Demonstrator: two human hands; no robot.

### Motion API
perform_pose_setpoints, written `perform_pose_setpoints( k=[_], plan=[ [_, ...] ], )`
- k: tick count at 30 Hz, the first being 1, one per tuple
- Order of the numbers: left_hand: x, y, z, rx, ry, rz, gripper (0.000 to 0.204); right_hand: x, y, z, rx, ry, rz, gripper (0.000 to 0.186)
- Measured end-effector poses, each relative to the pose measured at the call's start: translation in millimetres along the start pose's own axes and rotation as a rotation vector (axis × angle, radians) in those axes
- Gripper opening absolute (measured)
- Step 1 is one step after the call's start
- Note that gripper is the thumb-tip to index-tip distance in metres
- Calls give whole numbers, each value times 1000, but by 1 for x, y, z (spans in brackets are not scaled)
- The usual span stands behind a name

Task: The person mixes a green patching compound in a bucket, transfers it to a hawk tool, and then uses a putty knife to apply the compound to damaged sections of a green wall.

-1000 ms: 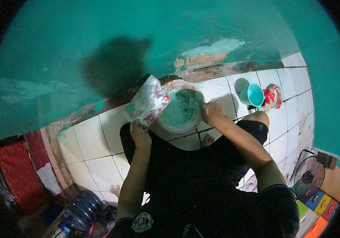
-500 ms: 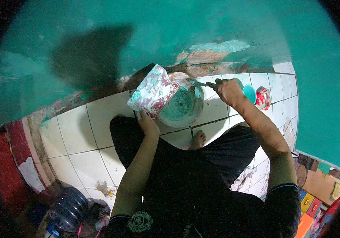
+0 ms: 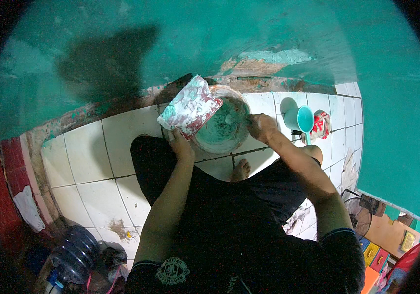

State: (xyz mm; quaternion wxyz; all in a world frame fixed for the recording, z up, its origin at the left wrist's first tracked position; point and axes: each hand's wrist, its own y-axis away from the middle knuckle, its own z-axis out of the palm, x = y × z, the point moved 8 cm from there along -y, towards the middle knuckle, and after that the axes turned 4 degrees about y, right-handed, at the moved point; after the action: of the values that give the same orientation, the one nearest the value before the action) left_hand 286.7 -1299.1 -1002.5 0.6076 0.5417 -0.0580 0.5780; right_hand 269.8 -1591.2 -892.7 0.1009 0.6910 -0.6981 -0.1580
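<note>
My left hand (image 3: pixel 181 146) grips the lower edge of a dark red board (image 3: pixel 190 109), its face smeared with white and pale green putty. The board is tilted over the left side of a round basin (image 3: pixel 241 140), which has a coated rim and a greenish mixture (image 3: pixel 222 120) inside. At the basin's right edge, my right hand (image 3: pixel 263 127) is closed around a thin-handled tool that looks like a putty knife. Most of that tool is hidden now by the hand and the basin wall.
To the right stand a turquoise dipper (image 3: pixel 299 119) and a red-and-white packet (image 3: pixel 322 124). Ahead, the green wall has a bare, patched strip (image 3: pixel 256 67). My bare foot (image 3: pixel 241 170) rests near the basin on white tiles. A large water bottle (image 3: pixel 75 254) lies at lower left.
My right hand has come down and left, from above the basin's right side to its edge, lowering the tool. The board stays in my left hand. The view has shifted slightly.
</note>
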Motion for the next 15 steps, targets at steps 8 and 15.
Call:
perform_pose_setpoints(
  k=[8,15],
  plan=[
    [-6,-12,-6,-46,-58,59,34,-54,-43,67,-262,375,-170,17],
    [-20,-13,-13,26,13,-27,33,-88,-41,54,-273,320,-217,19]
  ],
)
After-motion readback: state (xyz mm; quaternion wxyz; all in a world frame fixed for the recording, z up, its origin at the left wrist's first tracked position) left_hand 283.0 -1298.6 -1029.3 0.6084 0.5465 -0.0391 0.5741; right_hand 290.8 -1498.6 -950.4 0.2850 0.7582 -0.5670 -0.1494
